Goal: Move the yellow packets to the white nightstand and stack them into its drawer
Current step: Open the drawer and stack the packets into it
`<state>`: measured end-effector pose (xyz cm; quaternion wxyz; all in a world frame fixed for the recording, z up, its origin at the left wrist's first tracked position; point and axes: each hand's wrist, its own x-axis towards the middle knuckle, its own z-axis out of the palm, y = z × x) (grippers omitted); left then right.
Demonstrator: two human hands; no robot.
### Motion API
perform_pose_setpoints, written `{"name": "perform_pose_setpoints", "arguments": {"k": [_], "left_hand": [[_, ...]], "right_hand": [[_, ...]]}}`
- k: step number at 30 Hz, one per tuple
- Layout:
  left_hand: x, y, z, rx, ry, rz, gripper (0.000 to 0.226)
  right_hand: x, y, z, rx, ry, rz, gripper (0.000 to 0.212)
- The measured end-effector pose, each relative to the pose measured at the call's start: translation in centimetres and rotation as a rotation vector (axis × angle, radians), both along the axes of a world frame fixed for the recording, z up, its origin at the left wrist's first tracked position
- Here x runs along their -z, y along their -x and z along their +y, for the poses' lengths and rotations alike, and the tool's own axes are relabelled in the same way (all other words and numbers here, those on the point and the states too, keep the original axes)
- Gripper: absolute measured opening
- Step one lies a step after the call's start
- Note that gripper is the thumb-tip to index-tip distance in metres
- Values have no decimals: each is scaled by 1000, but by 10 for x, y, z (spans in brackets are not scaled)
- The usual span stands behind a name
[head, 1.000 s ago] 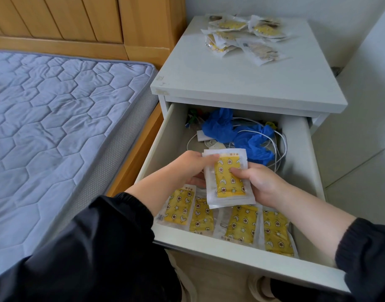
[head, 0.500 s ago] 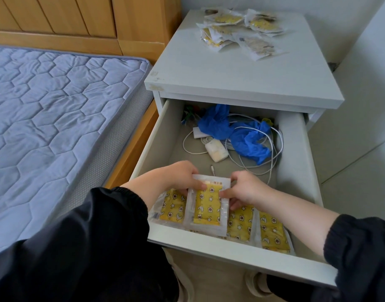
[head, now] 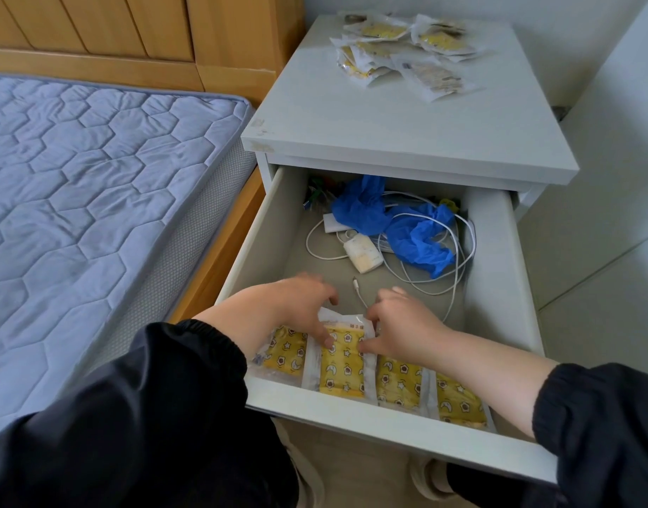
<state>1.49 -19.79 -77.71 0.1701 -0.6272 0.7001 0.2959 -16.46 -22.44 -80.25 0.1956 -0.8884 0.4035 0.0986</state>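
1. A bed fills the left side, its grey-blue quilted mattress (head: 95,199) lying on a light wooden frame (head: 220,251).
2. A headboard (head: 132,27) of upright wooden planks stands behind it.
3. The white nightstand (head: 406,133) stands just beside the bed, against a pale wall (head: 553,49).
4. To the right rises a white panel (head: 637,104), perhaps a cupboard side.
5. Pale floor tiles (head: 608,324) show thin joints.
6. The light is soft and even.
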Motion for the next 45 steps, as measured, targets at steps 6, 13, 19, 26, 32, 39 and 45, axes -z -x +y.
{"name": "perform_pose_setpoints", "arguments": {"k": [6,13,19,26,32,39,45], "left_hand": [[6,-18,6,-53,-305,6,87],[6,-18,7,-80,-281,37,91],[6,-4,6,-4,-181,81,77],[6,-3,5,6,-159,79,63],[3,-8,7,-59,-103,89,63],[-12,-1,1,-148,172,91,51],[-52,16,-12,-193,404,169,39]], "right_hand": [[-1,-2,1,18,-176,-49,77],[-2,-8,4,-67,-265,-19,78],[1,-7,2,-86,-257,-54,71],[3,-4,-2,-37,-282,-94,70],[-1,0,-9,6,-258,-129,69],[-19,11,-22,108,-208,-254,57],[-63,24,-49,133,-95,-369,47]]}}
